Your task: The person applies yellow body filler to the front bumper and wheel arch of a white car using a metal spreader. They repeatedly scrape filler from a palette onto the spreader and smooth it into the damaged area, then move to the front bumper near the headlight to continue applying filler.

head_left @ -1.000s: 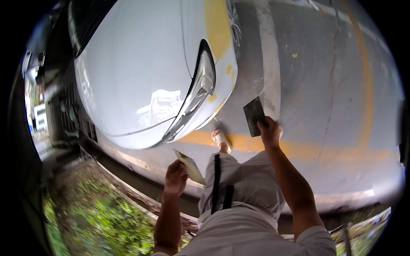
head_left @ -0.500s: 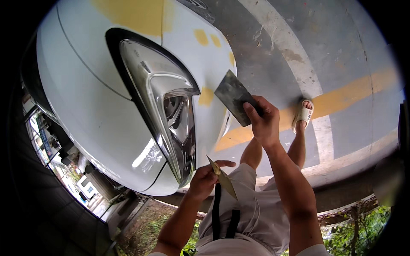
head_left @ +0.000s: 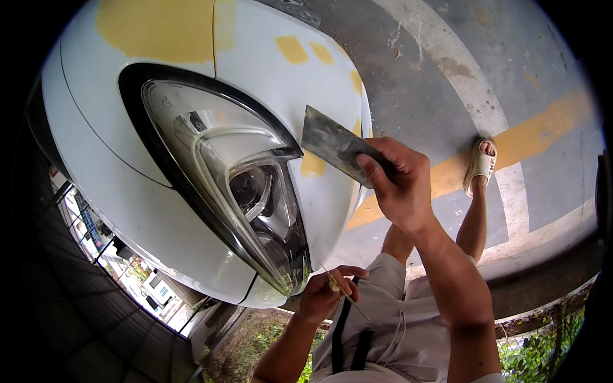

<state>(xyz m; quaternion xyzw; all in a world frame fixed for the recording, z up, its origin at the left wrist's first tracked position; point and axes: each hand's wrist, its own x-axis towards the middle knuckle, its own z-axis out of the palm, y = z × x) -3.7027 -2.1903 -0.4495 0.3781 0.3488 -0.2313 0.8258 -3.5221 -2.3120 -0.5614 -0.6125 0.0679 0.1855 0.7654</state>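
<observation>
My right hand, right of the frame's centre, was closed on the near end of a dark flat plate. The thumb lay on the face turned toward the view; the other fingers were mostly hidden. The plate was tilted, its free end pointing to the upper left, in front of the car. Contact between plate and car could not be determined.

My left hand, at the lower centre, held a thin plate seen nearly edge-on. A small pale yellow lump sat on this plate, close to the fingers. One finger was extended toward the right.

The white car filled the left and upper left of the frame. Its headlight ran from the upper left to the lower centre. A large yellow patch covered the body at the upper left. Two small patches were located at the upper centre, and one yellow square showed just below the dark plate, beside the headlight.

On the right, a foot in a pale sandal stood on the grey floor, at the orange stripe.
</observation>
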